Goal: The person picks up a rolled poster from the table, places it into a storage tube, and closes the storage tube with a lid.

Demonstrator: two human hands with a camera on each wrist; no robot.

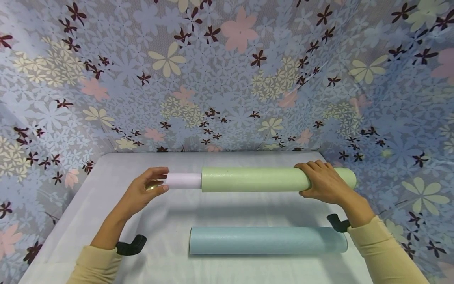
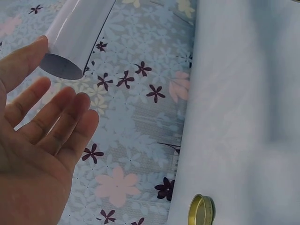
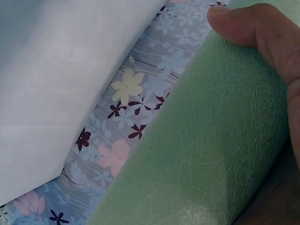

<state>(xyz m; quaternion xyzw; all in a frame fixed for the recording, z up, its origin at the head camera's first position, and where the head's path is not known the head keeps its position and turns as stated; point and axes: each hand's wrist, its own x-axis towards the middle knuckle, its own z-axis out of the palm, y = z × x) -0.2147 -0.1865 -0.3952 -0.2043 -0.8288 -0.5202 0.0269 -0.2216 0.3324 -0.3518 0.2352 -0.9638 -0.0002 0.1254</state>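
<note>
My right hand (image 1: pixel 324 179) grips a pale green tube (image 1: pixel 252 180) near its right end, holding it level above the table. From the tube's left end sticks out a narrower lilac tube (image 1: pixel 183 180); how far it runs inside is hidden. My left hand (image 1: pixel 142 189) is at the lilac tube's free end, its fingers extended and spread. In the left wrist view, the thumb tip is at the rim of the lilac tube (image 2: pixel 77 35), and the other fingers stand apart from it. The right wrist view shows the right thumb (image 3: pixel 243 23) lying on the green tube (image 3: pixel 201 117).
A light blue tube (image 1: pixel 266 240) lies on the white-covered table (image 1: pixel 163 268), nearer to me. A small gold round lid or ring (image 2: pixel 200 209) rests on the table near the left hand. Flower-patterned cloth (image 1: pixel 227 79) surrounds the table at the back and sides.
</note>
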